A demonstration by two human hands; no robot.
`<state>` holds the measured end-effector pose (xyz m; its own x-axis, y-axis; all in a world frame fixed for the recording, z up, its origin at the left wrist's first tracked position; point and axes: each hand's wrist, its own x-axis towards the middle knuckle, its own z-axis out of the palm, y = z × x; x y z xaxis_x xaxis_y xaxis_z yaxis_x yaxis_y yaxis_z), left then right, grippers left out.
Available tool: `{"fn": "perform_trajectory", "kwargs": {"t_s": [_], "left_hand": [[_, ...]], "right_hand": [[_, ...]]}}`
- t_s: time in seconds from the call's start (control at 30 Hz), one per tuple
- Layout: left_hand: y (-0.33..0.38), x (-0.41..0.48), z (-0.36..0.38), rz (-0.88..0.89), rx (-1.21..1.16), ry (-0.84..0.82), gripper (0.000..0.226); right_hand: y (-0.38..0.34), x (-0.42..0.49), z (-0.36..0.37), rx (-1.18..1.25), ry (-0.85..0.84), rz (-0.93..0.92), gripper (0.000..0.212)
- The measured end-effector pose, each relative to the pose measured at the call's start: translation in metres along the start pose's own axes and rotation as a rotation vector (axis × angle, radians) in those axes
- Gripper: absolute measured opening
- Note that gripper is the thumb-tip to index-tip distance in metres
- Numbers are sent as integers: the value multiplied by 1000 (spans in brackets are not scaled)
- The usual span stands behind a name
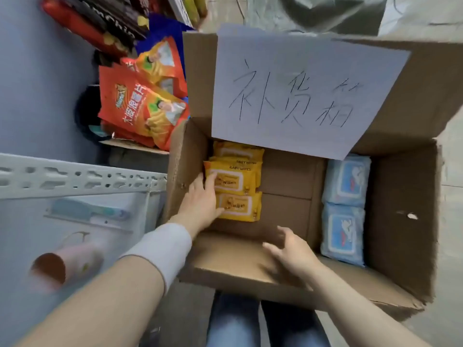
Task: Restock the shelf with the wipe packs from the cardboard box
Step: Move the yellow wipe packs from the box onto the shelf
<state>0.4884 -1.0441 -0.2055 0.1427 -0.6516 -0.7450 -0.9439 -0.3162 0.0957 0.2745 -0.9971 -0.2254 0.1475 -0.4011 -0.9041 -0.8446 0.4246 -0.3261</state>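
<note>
Now the yellow wipe packs (235,186) sit stacked against the left wall of the cardboard box (400,196), with blue wipe packs (345,206) along its right. The left hand (200,204) lays fairly straight fingers on the yellow stack. The right hand (290,251) hovers loose and spread over the near flap (230,256). The shelf (75,176) stands just left of the box.

Cardboard box (400,196): one, open.
Yellow wipe packs (233,180): four in view at the box's left side; any beneath are hidden.
Blue wipe packs (347,180): two, at its right side.
Paper sheet (300,96): one, bearing three handwritten characters.
Orange snack bags (142,108): at least two; those behind are too overlapped to count.
Shelf (75,179): one, carrying one toothbrush pack (87,214) and one pink tube (75,261).
Hands: two, left hand (200,204) and right hand (290,251).
</note>
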Motion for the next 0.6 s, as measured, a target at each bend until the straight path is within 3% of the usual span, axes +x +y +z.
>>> {"fn": "perform_trajectory", "kwargs": {"t_s": [0.07,0.17,0.27,0.37,0.47,0.6], "left_hand": [[-8,47,10,26,86,29,89],[-14,96,25,77,187,33,83],[-14,122,30,114,289,45,73],[-13,135,20,113,344,83,68],[-14,140,12,115,344,17,77],[-16,135,6,158,312,-109,65]], "right_hand": [[-1,54,11,102,12,70,75],[-11,114,27,217,-19,108,63],[-20,148,43,414,28,110,62],[-22,159,53,458,79,183,64],[-16,157,57,485,-34,196,47],[-10,153,58,531,-117,240,26]]}}
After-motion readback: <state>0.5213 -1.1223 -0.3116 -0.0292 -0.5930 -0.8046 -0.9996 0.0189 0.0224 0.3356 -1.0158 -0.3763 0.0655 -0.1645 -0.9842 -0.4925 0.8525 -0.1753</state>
